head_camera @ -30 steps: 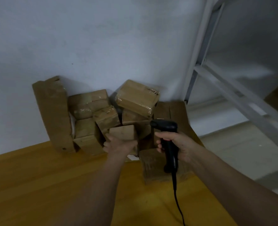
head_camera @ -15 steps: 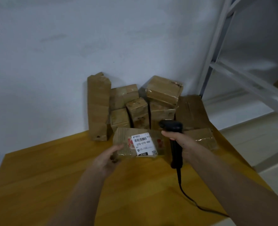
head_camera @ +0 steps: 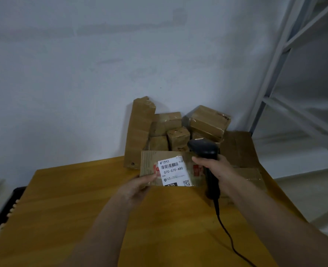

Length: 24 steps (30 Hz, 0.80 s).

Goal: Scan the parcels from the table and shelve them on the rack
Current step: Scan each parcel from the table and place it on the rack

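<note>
Two bare forearms coming in from the bottom edge over one yellowish wooden table [head_camera: 67, 205]. Left hand [head_camera: 138, 185] curled around the lower-left corner of one flat brown cardboard parcel [head_camera: 149, 166], thumb on the front face, holding it up off the tabletop and tilted toward the camera. One white shipping label [head_camera: 173, 173] stuck on that face, reading 070-070-A80, with one barcode up top and one small QR code low on the right; red print peeking out either side of it. Right hand [head_camera: 217, 170] wrapped round the grip of one black handheld barcode scanner [head_camera: 203, 149], head just beside the parcel's top-right corner, one black cable [head_camera: 226, 232] trailing down off the near edge. Under the right forearm, one flattish brown parcel [head_camera: 253, 177] lying on the table. Further back, a heap of taped brown cardboard boxes against the wall: one tall narrow box [head_camera: 140, 130] standing on end at the left, roughly five or six small ones [head_camera: 177, 136] stacked beside it (hard to count exactly, some hidden), one wider box [head_camera: 210, 121] perched tilted on top, and one flat piece of cardboard [head_camera: 238, 145] leaning at the right. Behind it all, one plain white wall [head_camera: 101, 64]. Off to the far right, one white metal rack [head_camera: 286, 78], well apart from the held parcel.
</note>
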{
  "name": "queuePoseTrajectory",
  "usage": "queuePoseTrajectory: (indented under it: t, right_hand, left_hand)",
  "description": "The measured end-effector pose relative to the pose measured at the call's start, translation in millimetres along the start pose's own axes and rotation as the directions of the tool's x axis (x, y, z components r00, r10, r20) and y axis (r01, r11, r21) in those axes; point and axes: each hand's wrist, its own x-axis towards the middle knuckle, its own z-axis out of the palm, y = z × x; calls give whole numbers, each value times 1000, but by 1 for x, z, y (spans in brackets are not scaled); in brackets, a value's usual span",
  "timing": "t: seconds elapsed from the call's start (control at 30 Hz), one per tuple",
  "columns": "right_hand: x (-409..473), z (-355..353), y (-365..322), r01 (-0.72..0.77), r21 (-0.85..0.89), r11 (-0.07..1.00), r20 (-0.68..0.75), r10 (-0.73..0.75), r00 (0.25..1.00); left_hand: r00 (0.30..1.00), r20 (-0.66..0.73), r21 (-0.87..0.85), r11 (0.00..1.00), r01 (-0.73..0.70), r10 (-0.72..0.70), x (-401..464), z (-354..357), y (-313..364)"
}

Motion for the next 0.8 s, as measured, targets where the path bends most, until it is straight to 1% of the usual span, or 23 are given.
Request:
queuePoseTrajectory:
  t: [0.07, 0.17, 0.3, 0.4, 0.57, 0.7, 0.8]
  right_hand:
    - [-6, -4, -6, 48, -29, 998, -4, -49, 999]
    - [-17, -7, -10, 145, -79, 986, -18, -146, 989]
    - [-36, -10, -9, 223, -123, 967, 61, -217, 974]
    - [-47, -14, -2, 271, -190, 944, 108, -254, 961]
    - [-58, -20, 4, 278, -291, 915, 145, -245, 959]
    - [-63, -25, 3, 270, -307, 912, 160, -230, 960]
    - [-67, -26, 1, 283, -298, 912, 184, -236, 954]
  left_hand:
    - [999, 10, -41, 998, -45, 46, -1, 6, 4]
    - [998, 4, -82, 994, -69, 70, -5, 17, 8]
    - [992, -2, -111, 986, -127, 128, -12, 28, 15]
    - [985, -12, -158, 972, -172, 172, -12, 29, 20]
    - [979, -39, -225, 952, -205, 201, -12, 31, 19]
    - [982, -47, -268, 945, -186, 180, -14, 34, 17]
    - [983, -61, -269, 945, -185, 175, -15, 34, 17]
